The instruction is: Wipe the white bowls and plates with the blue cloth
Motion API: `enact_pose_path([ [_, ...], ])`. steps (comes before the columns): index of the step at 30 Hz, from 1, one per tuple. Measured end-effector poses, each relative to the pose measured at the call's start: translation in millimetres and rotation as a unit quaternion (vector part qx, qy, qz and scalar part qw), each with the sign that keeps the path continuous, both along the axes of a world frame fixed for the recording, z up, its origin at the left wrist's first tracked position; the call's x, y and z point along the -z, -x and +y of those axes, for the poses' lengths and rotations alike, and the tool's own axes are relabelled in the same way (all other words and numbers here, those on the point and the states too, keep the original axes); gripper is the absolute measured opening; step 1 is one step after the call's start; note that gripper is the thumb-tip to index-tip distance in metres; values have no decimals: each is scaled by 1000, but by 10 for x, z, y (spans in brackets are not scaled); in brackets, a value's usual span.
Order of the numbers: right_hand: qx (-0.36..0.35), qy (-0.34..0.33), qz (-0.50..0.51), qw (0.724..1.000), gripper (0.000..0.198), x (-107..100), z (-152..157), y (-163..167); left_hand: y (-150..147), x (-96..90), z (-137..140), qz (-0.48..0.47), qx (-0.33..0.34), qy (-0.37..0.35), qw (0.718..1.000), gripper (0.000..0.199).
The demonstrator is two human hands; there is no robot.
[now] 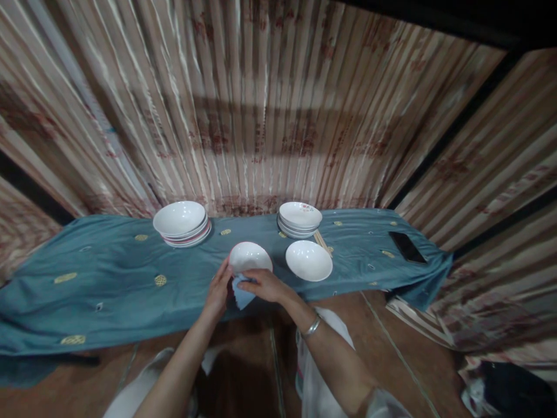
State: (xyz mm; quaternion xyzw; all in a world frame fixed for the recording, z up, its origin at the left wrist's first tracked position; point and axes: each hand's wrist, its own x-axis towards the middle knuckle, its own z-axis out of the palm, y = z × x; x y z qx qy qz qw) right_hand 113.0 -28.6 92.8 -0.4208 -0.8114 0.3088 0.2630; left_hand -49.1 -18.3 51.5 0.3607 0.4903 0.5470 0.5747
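A white bowl with a red rim [249, 255] is tilted toward me at the table's front edge. My left hand [219, 288] grips its left side, fingers closed around the rim. My right hand [264, 283] is closed on a light blue cloth [242, 294], holding it against the near edge of the bowl. Part of the cloth hangs below the bowl. Just to the right sits another white bowl [308, 261], with nothing seen inside it.
Stacked bowls and plates [180, 219] stand at the back left. Another stack of plates [300, 216] is at the back centre, with wooden chopsticks [322, 242] beside it. A black phone [407, 247] lies at right on the blue tablecloth [122, 273]. Striped curtains [261, 104] hang behind.
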Motion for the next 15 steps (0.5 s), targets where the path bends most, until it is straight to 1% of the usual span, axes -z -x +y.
enact_pose_path([
  [3, -12, -10, -67, 998, 22, 14, -10, -117, -8, -105, -43, -25, 16, 42, 999, 74],
  [6, -1, -47, -132, 990, 27, 25, -13, -209, -20, -204, -71, -50, 36, 42, 997, 71],
  [9, 16, -75, -165, 983, 25, 29, -22, -258, -35, -258, -83, -53, 43, 38, 997, 67],
  [10, 21, -71, -163, 984, 24, 33, -26, -263, -39, -264, -84, -52, 43, 38, 997, 67],
  [12, 33, -42, -130, 990, 20, 48, -29, -253, -39, -259, -80, -52, 43, 40, 997, 66],
  [15, 54, 16, -15, 998, 24, 101, -9, -177, -27, -218, -68, -38, 45, 38, 998, 66],
])
